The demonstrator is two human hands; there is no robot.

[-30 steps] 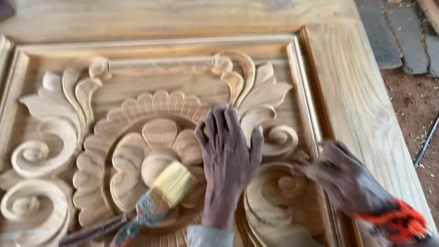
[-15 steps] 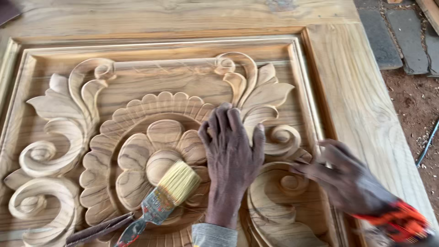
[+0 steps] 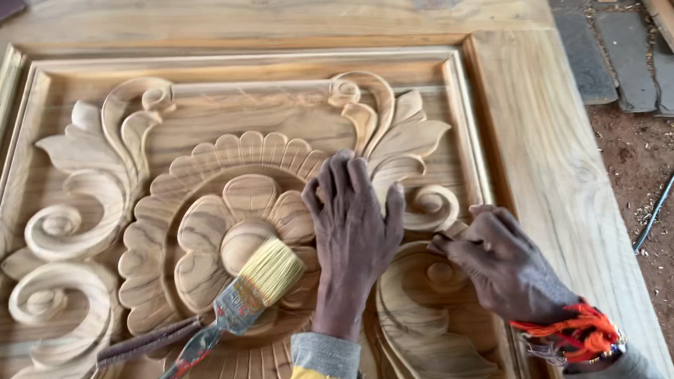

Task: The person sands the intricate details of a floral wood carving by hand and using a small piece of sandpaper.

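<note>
Wooden carved panel (image 3: 267,105): left hand (image 3: 351,224) flat, open; right hand (image 3: 502,263) pinches something unclear beside frame edge.

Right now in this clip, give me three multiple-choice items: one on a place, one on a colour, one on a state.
1. Where does the paintbrush lie?
A. on the carved flower
B. on the ground
C. in a hand

2. What colour is the wrist thread?
A. blue
B. orange-red
C. white

3. How is the left hand?
A. fisted
B. holding the brush
C. flat, fingers spread

A: bristles rest on the petals.
B: bright band at the right hand.
C: palm down on the carving.
</note>
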